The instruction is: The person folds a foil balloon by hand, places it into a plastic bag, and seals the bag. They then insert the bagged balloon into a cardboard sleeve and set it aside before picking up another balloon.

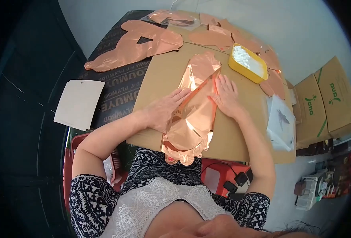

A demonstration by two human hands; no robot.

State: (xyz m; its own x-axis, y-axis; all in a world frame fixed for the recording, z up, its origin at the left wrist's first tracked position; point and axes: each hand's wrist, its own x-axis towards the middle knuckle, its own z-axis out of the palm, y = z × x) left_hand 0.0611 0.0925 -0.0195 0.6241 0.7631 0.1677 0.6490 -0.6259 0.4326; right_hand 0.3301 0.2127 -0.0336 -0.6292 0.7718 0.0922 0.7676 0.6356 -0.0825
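Note:
A rose-gold foil balloon (197, 115), flat and folded lengthwise, lies on a cardboard sheet (151, 87) in front of me. Its near end, with scalloped tabs, hangs over the sheet's front edge. My left hand (165, 108) lies flat along the balloon's left side, fingers stretched toward its middle. On the right edge, my right hand (226, 97) presses down with the fingers extended and the thumb apart. Neither hand grips anything. A slanting fold runs between the two hands up to the balloon's far end.
Another flat foil balloon (138, 45) lies on the dark plywood at the back left. More foil pieces (211, 37) spread along the back. A yellow tray (247, 74) holds small white pieces. A clear plastic bag (281, 123) lies at right, white card (79, 104) at left, cardboard boxes (330, 99) beyond.

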